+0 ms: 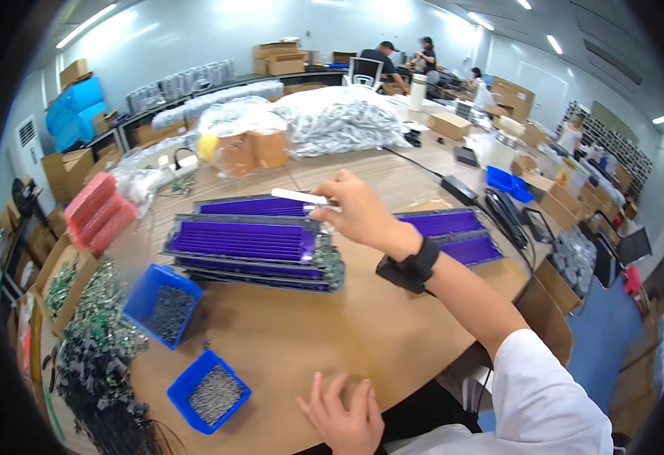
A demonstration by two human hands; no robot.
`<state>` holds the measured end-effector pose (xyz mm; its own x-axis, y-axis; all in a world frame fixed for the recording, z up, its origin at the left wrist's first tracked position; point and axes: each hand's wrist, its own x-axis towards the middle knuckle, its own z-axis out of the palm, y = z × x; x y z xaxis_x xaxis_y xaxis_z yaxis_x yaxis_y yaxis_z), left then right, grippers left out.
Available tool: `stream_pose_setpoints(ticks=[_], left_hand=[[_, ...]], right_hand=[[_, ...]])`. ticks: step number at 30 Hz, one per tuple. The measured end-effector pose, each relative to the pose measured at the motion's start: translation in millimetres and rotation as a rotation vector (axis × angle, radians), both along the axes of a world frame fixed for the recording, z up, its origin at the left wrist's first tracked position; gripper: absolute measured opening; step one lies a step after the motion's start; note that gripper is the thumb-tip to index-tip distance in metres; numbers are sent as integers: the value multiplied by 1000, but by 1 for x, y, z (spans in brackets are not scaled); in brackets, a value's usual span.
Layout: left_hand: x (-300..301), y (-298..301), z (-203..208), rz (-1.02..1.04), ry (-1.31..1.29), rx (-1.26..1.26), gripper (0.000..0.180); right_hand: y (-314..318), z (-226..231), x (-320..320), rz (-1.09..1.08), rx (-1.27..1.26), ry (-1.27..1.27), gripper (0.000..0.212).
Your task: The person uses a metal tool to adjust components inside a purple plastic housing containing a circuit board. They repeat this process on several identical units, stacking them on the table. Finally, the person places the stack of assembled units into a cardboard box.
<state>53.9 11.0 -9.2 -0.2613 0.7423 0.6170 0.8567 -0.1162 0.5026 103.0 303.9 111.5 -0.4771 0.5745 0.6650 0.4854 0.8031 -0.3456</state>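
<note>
A thin white strip (299,196) is pinched between the fingertips of the right hand (356,212), and it points to the left, just above the far edge of the stack of purple trays (244,241) in the middle of the wooden table (332,334). The trays have many narrow slots and lie one on top of another. The right wrist wears a black band (411,269). The left hand (343,417) rests flat and released on the near edge of the table and holds nothing. At the right of the stack lie two more purple trays (461,235). At the left, two blue bins (161,303) with small metal parts stand near a heap of green circuit boards (100,318). Behind the trays lie bags of clear plastic (339,117).
</note>
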Motion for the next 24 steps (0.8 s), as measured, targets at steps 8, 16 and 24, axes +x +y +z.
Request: stream_pose_setpoints(ticks=[8,16,24], left_hand=[[8,1,-8,30,51,-51,11],[4,0,11,-21,-64,-58,22],[-8,1,31,-278,-181,-204,80]], right_hand=[[-32,-11,211,-290,-279,-592,23],[-97,-68,226,-127,20,-448,17],[-184,-68,192,159,5,-460,18]])
